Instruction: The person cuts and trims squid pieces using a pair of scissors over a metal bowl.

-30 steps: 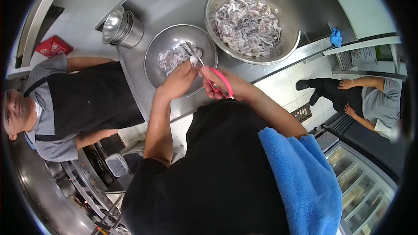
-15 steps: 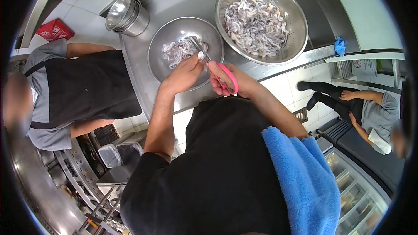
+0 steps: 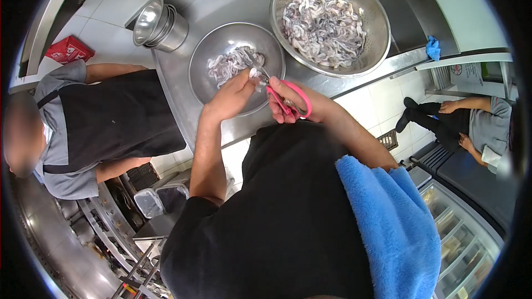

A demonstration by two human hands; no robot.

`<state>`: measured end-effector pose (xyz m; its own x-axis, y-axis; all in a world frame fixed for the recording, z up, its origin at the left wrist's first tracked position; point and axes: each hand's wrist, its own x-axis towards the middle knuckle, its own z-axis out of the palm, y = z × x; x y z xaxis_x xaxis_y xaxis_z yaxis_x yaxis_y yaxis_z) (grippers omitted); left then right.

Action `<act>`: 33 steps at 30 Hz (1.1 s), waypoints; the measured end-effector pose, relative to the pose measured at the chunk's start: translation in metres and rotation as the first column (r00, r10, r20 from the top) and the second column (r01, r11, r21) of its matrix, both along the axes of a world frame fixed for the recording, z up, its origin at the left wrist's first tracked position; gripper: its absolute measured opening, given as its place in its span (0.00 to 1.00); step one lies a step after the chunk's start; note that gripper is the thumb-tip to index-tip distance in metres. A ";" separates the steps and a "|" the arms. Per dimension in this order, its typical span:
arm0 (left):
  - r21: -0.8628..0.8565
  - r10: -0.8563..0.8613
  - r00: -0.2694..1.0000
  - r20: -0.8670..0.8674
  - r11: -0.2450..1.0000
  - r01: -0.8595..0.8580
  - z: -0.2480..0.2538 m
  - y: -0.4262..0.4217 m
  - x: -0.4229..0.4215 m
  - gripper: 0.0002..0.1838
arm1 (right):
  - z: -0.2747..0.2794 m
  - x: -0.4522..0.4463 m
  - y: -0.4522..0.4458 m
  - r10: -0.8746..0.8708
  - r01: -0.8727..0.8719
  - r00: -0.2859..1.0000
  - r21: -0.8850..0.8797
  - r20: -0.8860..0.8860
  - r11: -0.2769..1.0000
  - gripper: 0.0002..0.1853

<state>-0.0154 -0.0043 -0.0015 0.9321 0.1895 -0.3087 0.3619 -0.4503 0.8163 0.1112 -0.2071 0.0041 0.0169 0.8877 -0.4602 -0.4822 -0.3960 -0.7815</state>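
Note:
Over the near rim of a wide steel bowl, my left hand pinches a whitish piece of squid. My right hand is closed round a pair of scissors with pink handles. The handle loops are spread apart, and the blades reach toward the piece at my left fingertips. Whether the blades touch it I cannot tell. Inside the bowl lies a pile of pale, greyish squid strips. To the right, a large steel colander holds a bigger heap of similar strips.
Nested steel pots stand at the counter's left. A blue cloth or glove lies at its right edge. One person in a black apron stands close on my left; another person sits farther off at right. A blue towel hangs by my right side.
The scissors' handles have spread wider, and the blades have drawn back from over the bowl toward my left fingertips. My left hand keeps its pinch. The whole view has shifted slightly.

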 end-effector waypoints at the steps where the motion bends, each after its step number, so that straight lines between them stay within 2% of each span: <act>1: -0.013 -0.004 1.000 -0.013 1.000 0.004 0.000 0.001 0.000 0.17 | 0.001 0.001 -0.001 0.004 -0.004 1.000 0.004 -0.007 1.000 0.41; 4: -0.149 0.035 0.999 0.012 0.988 -0.033 -0.006 0.002 -0.004 0.10 | 0.007 0.002 -0.003 0.049 -0.049 0.999 0.013 -0.007 0.999 0.41; 7: -0.128 0.012 1.000 -0.002 0.992 -0.012 -0.006 0.004 -0.002 0.10 | 0.004 0.002 -0.004 0.072 -0.073 0.997 0.011 0.038 0.997 0.41; 16: -0.103 0.088 0.996 0.021 0.991 -0.086 -0.010 0.001 -0.003 0.11 | -0.002 0.001 -0.005 0.079 -0.079 0.997 0.005 0.005 0.997 0.38; 19: -0.244 0.136 0.990 -0.031 0.960 -0.140 -0.010 0.000 -0.003 0.13 | -0.003 0.001 -0.004 0.111 -0.110 0.993 -0.004 0.034 0.994 0.38; 22: -0.507 0.210 0.977 -0.029 0.839 -0.195 -0.010 -0.003 -0.002 0.11 | -0.001 0.000 -0.004 0.116 -0.116 0.990 -0.007 0.081 0.993 0.38; 25: -0.523 0.292 0.956 0.006 0.816 -0.246 -0.010 -0.007 -0.003 0.10 | 0.001 0.000 -0.004 0.148 -0.147 0.981 -0.012 0.127 0.989 0.38; 28: -0.452 0.191 0.982 0.006 0.876 -0.168 -0.018 -0.004 -0.003 0.10 | -0.003 0.001 -0.003 0.140 -0.141 0.984 -0.002 0.114 0.990 0.39; 31: -0.266 0.057 0.998 0.012 0.962 -0.052 -0.010 -0.012 -0.010 0.12 | 0.004 -0.004 -0.001 0.017 -0.018 0.998 0.021 0.054 1.000 0.40; 33: -0.125 0.017 0.999 -0.029 0.992 -0.021 -0.010 -0.012 -0.010 0.13 | 0.003 -0.004 0.000 0.010 -0.010 0.997 0.004 0.072 1.000 0.39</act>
